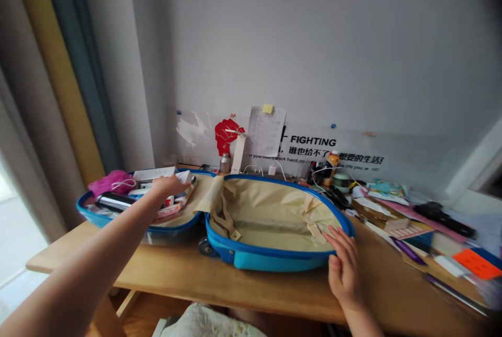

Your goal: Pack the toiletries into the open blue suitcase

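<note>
An opened blue suitcase (274, 261) lies on the wooden table, its two halves spread side by side. My left hand (170, 185) is over the filled left half, its fingers curled at a white box (153, 173); their undersides are hidden. Around it in that half are a pink mesh bath puff (112, 183), a dark and silver bottle (115, 201) and several small packages. My right hand (344, 261) rests at the right rim of the other half, fingers stretched out and thumb apart. Beige lining (270, 217) and straps (312, 227) show inside that half.
Clutter covers the table's right side, including a purple pen-like item (408, 251), an orange card (479, 263) and a black object (445, 218). Behind the suitcase stand a small metallic bottle (225, 163) and a white upright lamp-like object (238, 154), against the wall.
</note>
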Demonstrator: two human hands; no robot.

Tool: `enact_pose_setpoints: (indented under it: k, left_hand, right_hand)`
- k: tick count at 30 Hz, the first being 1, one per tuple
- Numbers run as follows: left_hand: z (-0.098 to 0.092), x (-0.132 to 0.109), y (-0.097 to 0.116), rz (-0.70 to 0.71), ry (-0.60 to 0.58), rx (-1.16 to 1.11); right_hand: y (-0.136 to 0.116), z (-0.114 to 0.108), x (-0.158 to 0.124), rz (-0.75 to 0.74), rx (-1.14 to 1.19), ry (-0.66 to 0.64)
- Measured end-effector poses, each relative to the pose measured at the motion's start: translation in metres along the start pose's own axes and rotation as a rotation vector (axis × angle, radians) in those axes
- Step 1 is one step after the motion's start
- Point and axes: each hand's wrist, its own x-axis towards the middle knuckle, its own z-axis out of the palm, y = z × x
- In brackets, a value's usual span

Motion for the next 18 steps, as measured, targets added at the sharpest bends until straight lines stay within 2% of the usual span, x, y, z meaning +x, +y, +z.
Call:
enact_pose_setpoints:
  k: [4, 8, 14, 18]
  left_hand:
    - [-0.001, -0.001, 0.003, -0.125, -0.038, 0.073]
    - [-0.006, -0.009, 0.009, -0.136, -0.047, 0.084]
    - [-0.031, -0.028, 0.03, -0.048, 0.001, 0.039]
    - [-0.051, -0.046, 0.071, 0.164, 0.032, -0.012]
  right_hand:
    - [-0.003, -0.002, 0.001, 0.02, 0.004, -0.018]
    - [-0.003, -0.002, 0.0, 0.04, 0.026, -0.02]
    - [-0.003, -0.004, 0.002, 0.006, 0.009, -0.025]
    - [-0.003, -0.004, 0.002, 0.0, 0.005, -0.023]
